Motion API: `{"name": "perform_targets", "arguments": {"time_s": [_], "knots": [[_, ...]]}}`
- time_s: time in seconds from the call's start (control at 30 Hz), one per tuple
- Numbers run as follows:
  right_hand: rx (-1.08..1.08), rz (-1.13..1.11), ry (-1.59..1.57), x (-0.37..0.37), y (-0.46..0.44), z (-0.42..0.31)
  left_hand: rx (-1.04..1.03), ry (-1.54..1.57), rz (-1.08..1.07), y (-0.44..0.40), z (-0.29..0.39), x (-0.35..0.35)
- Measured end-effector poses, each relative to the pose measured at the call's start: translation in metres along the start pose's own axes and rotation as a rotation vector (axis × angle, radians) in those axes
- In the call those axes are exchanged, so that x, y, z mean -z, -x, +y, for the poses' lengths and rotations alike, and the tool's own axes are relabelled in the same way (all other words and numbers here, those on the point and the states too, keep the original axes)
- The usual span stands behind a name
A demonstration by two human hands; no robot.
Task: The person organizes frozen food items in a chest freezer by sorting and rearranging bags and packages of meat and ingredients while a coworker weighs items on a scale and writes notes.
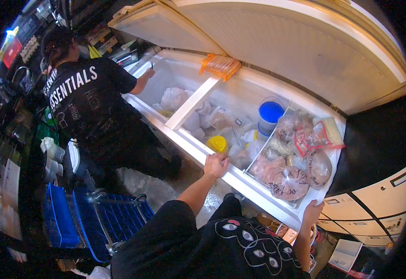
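Note:
A white chest freezer (233, 182) stands in front of me with its lids raised. My left hand (216, 165) is closed over the front rim, fingers curled to the inner side. At the near right corner, my right hand (312, 210) grips the rim too, some of its fingers hidden. Between my hands, inside, a wire basket (284, 111) holds several plastic bags of frozen food (289, 181), some with handwriting. Deeper down are a yellow lid (217, 144), a blue-lidded tub (271, 111) and frosty bags (175, 98). An orange package (220, 66) lies on the back rim by the divider.
A person in a black shirt (89, 97) stands at the freezer's left end, one hand (147, 74) over it. Blue plastic crates (103, 221) are at lower left. The raised lid (296, 51) leans behind. Cream drawers (379, 197) stand at right.

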State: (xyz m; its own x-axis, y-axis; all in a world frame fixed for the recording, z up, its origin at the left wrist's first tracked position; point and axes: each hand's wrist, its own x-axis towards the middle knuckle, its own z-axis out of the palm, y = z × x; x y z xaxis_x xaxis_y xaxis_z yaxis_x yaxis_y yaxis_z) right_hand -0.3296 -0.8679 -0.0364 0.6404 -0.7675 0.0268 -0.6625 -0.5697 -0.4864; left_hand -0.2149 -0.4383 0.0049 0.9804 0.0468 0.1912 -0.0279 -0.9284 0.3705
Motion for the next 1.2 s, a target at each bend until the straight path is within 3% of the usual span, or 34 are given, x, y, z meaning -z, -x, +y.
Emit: {"name": "perform_targets", "arguments": {"time_s": [0.7, 1.2], "knots": [[0.048, 0.070, -0.016, -0.013, -0.004, 0.011, 0.000, 0.011, 0.007, 0.001, 0.001, 0.001], [-0.043, -0.047, 0.023, 0.013, 0.006, -0.014, 0.001, -0.006, 0.023, 0.003, 0.006, 0.007]]}}
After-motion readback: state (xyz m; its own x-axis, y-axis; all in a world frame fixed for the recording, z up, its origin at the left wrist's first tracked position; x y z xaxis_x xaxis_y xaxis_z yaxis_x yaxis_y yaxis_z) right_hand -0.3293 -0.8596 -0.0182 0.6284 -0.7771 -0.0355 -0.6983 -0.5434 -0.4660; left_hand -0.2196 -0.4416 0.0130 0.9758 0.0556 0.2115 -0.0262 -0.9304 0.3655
